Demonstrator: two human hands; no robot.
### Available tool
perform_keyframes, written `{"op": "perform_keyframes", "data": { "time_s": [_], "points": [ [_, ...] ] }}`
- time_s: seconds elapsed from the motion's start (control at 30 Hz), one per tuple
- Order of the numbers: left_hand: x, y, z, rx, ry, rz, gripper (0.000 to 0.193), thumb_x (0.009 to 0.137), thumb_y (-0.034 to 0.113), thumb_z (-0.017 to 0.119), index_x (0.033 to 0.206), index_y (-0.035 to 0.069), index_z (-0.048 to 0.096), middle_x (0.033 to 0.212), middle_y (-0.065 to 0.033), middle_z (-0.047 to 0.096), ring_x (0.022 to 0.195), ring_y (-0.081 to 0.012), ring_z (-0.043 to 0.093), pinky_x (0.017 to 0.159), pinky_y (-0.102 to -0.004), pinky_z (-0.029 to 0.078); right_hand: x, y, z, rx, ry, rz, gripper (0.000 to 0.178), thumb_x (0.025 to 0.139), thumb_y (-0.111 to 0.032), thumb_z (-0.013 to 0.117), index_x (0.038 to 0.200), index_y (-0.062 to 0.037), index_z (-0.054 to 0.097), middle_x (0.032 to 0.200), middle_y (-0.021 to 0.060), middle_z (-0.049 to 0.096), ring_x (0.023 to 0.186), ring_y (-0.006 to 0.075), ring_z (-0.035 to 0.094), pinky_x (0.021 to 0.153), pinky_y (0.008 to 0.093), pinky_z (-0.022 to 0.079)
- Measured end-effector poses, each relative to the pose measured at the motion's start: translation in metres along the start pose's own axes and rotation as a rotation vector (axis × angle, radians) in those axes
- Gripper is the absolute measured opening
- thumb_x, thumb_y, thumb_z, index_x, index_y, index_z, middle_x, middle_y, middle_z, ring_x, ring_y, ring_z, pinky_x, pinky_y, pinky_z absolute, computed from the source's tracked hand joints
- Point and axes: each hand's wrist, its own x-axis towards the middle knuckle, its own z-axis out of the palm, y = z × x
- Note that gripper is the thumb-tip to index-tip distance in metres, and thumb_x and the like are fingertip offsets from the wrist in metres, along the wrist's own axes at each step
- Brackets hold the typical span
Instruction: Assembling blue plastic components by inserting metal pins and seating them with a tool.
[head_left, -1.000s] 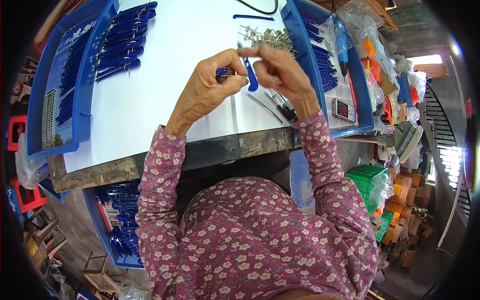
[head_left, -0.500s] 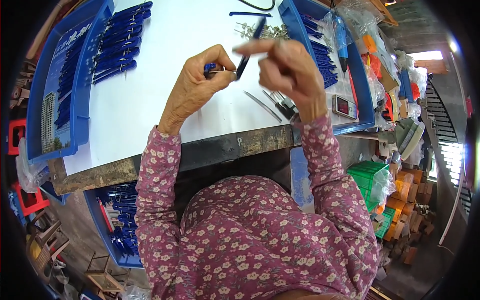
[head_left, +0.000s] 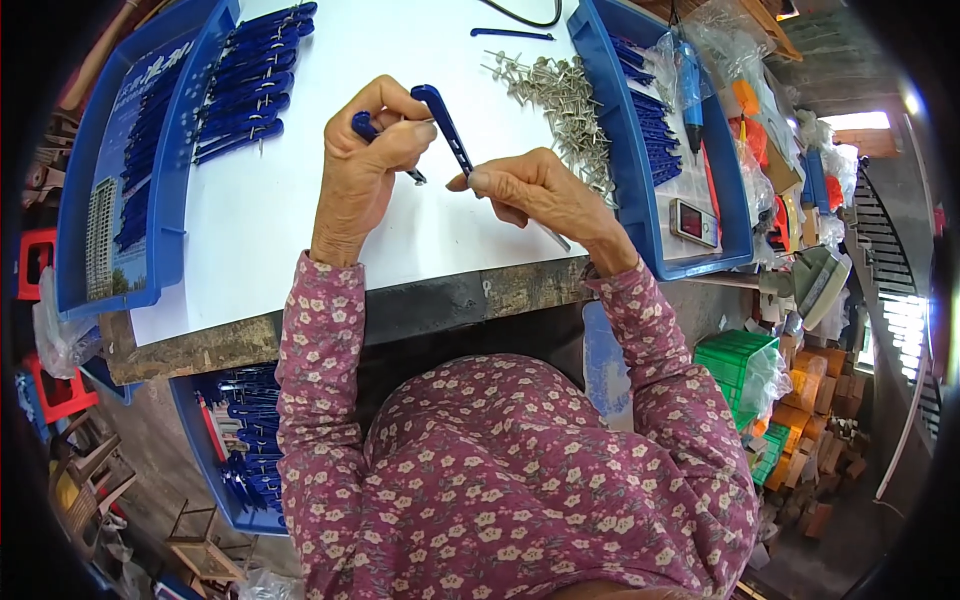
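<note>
My left hand (head_left: pixel 362 160) is closed around a dark blue plastic piece (head_left: pixel 364 125) with a rounded end. A darker tip of it shows below the fingers. Between my hands stands a slim blue plastic handle (head_left: pixel 447 130) with small holes near its lower end, tilted. My right hand (head_left: pixel 545 195) pinches that lower end; the handle's upper part passes close by my left thumb, and I cannot tell if they touch. Beyond my right hand lies a pile of metal pins with flat round heads (head_left: pixel 560 100). Another slim blue piece (head_left: pixel 512 34) lies at the far side.
On the left are a blue tray (head_left: pixel 165 250) and a row of blue handles with metal pins (head_left: pixel 250 85). A blue tray (head_left: pixel 640 200) at right holds blue parts, a blue electric screwdriver (head_left: pixel 690 90) and a small silver device (head_left: pixel 693 222). The table's worn front edge (head_left: pixel 400 312) runs before me.
My right hand has come down and toward me, uncovering the pin pile. My left hand has moved slightly left. The slim handle now leans the other way, its lower end in my right fingers.
</note>
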Motion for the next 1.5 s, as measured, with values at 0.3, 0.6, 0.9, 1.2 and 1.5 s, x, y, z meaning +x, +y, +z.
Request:
{"op": "perform_keyframes", "data": {
  "time_s": [0.3, 0.6, 0.9, 1.2, 1.5],
  "points": [
    [-0.002, -0.018, -0.007, -0.477, -0.071, -0.276, 0.004, 0.079, 0.003, 0.055, 0.081, 0.006, 0.053, 0.056, 0.006, 0.037, 0.047, -0.0032, 0.028, 0.043, -0.0182, 0.023, 0.007, -0.013, 0.008, -0.214, 0.185, -0.271, 0.027, 0.085, -0.029, 0.058, 0.089, -0.003, 0.065, 0.059, -0.0014, 0.05, 0.054, 0.005, 0.044, 0.049, 0.0203, 0.034],
    [-0.007, -0.042, -0.009, -0.736, -0.054, -0.387, 0.021, 0.09, 0.019, 0.047, 0.098, 0.001, 0.053, 0.071, -0.0033, 0.047, 0.055, -0.0069, 0.037, 0.049, -0.0186, 0.031, 0.003, -0.025, 0.023, 0.038, 0.301, -0.286, 0.024, 0.084, -0.023, 0.059, 0.084, -0.0001, 0.064, 0.058, -0.0022, 0.052, 0.052, 0.0035, 0.044, 0.046, 0.0187, 0.034],
    [-0.003, -0.029, -0.004, -0.46, -0.168, -0.43, 0.055, 0.078, -0.001, 0.047, 0.128, -0.013, 0.027, 0.119, -0.0267, 0.044, 0.109, -0.0275, 0.049, 0.092, -0.0337, 0.042, 0.003, 0.028, 0.011, 0.464, 0.351, -0.091, 0.021, 0.086, -0.02, 0.057, 0.088, -0.001, 0.065, 0.065, 0.0015, 0.059, 0.044, 0.0013, 0.041, 0.038, 0.014, 0.027],
    [-0.015, -0.01, 0.018, -0.217, -0.187, -0.476, 0.053, 0.081, 0.007, 0.054, 0.128, -0.007, 0.034, 0.114, -0.0156, 0.051, 0.103, -0.0201, 0.054, 0.091, -0.0292, 0.044, -0.009, 0.035, 0.021, 0.662, 0.3, -0.035, 0.026, 0.085, -0.015, 0.056, 0.104, 0.0031, 0.057, 0.081, 0.0067, 0.064, 0.054, 0.0037, 0.05, 0.046, 0.0122, 0.034],
    [-0.03, 0.008, 0.027, -0.148, -0.198, -0.512, 0.055, 0.083, 0.012, 0.056, 0.129, -0.005, 0.033, 0.116, -0.0149, 0.049, 0.095, -0.0185, 0.059, 0.083, -0.0272, 0.047, -0.018, 0.027, 0.032, 0.692, 0.218, -0.008, 0.031, 0.086, -0.018, 0.055, 0.11, 0.0019, 0.053, 0.075, 0.0039, 0.062, 0.054, 0.0056, 0.053, 0.048, 0.0149, 0.039]
  ]
}}
